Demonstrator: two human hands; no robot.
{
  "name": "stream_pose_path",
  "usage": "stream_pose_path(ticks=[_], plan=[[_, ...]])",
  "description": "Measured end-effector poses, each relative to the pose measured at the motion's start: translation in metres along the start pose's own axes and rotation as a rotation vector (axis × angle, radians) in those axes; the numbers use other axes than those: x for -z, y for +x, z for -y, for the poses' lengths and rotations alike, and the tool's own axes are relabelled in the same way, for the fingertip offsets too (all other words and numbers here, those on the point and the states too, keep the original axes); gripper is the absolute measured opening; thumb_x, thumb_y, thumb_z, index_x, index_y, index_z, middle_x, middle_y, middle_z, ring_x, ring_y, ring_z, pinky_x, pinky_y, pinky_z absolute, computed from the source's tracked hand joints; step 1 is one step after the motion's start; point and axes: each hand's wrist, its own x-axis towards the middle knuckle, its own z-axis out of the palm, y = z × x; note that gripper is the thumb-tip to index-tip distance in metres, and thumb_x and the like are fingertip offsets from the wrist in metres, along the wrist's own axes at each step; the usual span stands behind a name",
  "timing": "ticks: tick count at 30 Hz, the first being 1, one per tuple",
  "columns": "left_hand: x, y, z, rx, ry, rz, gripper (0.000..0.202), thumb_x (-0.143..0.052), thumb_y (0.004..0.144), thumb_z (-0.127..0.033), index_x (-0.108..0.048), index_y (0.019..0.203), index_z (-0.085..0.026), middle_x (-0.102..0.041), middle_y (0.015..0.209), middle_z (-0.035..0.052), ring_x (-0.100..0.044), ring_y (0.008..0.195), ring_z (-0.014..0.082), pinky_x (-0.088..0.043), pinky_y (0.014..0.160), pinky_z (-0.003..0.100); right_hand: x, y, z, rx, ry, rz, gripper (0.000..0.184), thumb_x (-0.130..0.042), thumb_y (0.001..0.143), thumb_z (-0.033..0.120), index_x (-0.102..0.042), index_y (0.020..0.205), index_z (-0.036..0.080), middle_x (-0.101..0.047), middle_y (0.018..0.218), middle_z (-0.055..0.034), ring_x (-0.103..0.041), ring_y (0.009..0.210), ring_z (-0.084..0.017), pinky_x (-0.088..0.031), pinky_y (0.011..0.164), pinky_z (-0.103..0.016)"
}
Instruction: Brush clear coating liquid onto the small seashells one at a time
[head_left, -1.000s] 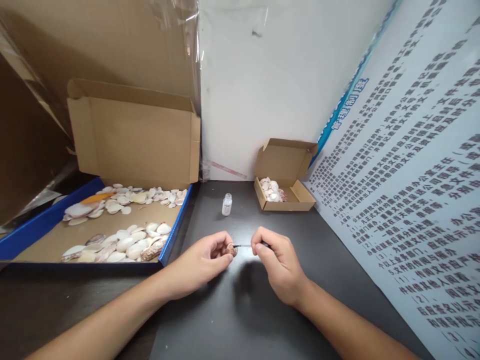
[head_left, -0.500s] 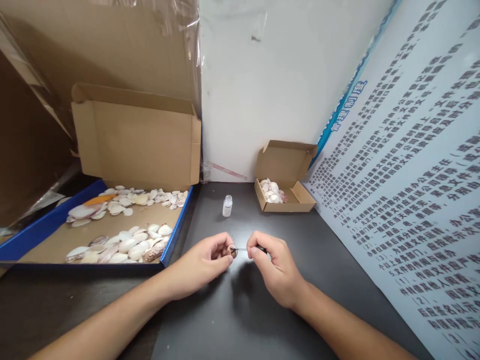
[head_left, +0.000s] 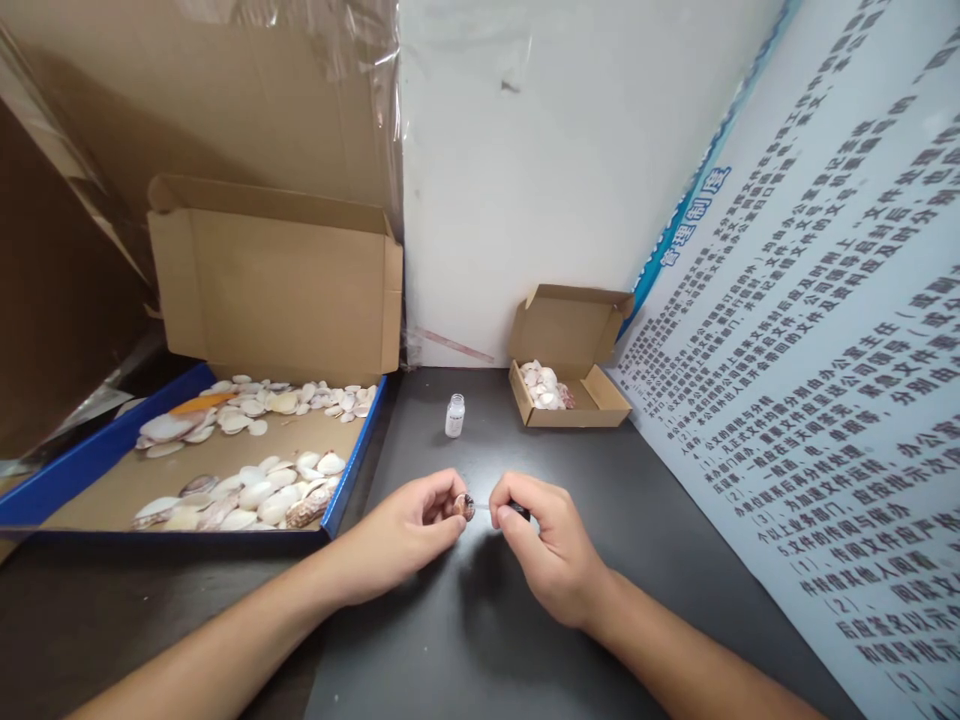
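My left hand (head_left: 424, 525) pinches a small brown, pale-marked seashell (head_left: 466, 509) between thumb and fingers. Facing it, my right hand (head_left: 551, 535) is closed round the dark handle of a thin rod-like tool (head_left: 484, 507). The rod points left, and its tip meets or nearly meets the shell's dark opening. How the tip is shaped is too small to tell. Beyond the hands, a small clear bottle (head_left: 454, 418) with a white label stands upright and uncapped on the dark table (head_left: 480, 660).
On the left lies a blue-edged cardboard box (head_left: 375, 418), lid raised, holding several pale shells (head_left: 262, 495) in rows and an orange one (head_left: 201, 403). A smaller open box (head_left: 581, 415) with shells stands back right. A printed board (head_left: 810, 330) leans along the right side.
My right hand has shifted slightly left, so less of the rod shows between the hands. The left hand still holds the shell in nearly the same spot.
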Motion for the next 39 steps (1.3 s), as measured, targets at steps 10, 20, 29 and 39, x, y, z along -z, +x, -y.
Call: stream_pose_path(ticks=[10, 20, 29, 39], plan=[[-0.0017, -0.0004, 0.0003, -0.027, -0.014, -0.01, 0.016, -0.053, 0.086, -0.031, -0.044, 0.08, -0.019, -0.041, 0.07, -0.0061, -0.034, 0.062, 0.0098, -0.03, 0.058, 0.024, 0.0001, 0.0008, -0.0002, -0.009, -0.008, 0.027, 0.019, -0.042, 0.087, 0.017, -0.046, 0.069, 0.019, -0.048, 0.062, 0.0027, -0.044, 0.057, -0.011, -0.033, 0.056, -0.023], [-0.0015, 0.0018, 0.0026, -0.088, 0.028, -0.058, 0.015, -0.053, 0.085, -0.03, -0.044, 0.08, -0.019, -0.042, 0.074, -0.0044, -0.036, 0.07, 0.012, -0.032, 0.065, 0.026, 0.0, 0.0017, -0.0006, -0.03, -0.019, 0.011, 0.019, -0.043, 0.086, 0.018, -0.047, 0.068, 0.02, -0.049, 0.062, 0.0022, -0.044, 0.057, -0.012, -0.033, 0.056, -0.024], [0.0002, -0.0002, -0.0037, -0.018, 0.077, -0.07, 0.018, -0.054, 0.084, -0.035, -0.046, 0.079, -0.019, -0.043, 0.071, -0.0044, -0.037, 0.067, 0.0118, -0.032, 0.062, 0.025, 0.0007, 0.0001, -0.0027, -0.035, -0.003, 0.033, 0.017, -0.043, 0.085, 0.016, -0.049, 0.069, 0.019, -0.05, 0.063, 0.0023, -0.044, 0.057, -0.012, -0.033, 0.056, -0.024], [0.002, -0.0009, -0.0019, -0.045, 0.196, -0.149, 0.015, -0.052, 0.085, -0.031, -0.048, 0.079, -0.019, -0.046, 0.072, -0.0039, -0.04, 0.068, 0.0123, -0.035, 0.063, 0.025, 0.0008, 0.0008, -0.0036, -0.027, 0.001, 0.026, 0.018, -0.044, 0.086, 0.014, -0.049, 0.07, 0.02, -0.053, 0.065, 0.002, -0.047, 0.061, -0.012, -0.037, 0.06, -0.024]])
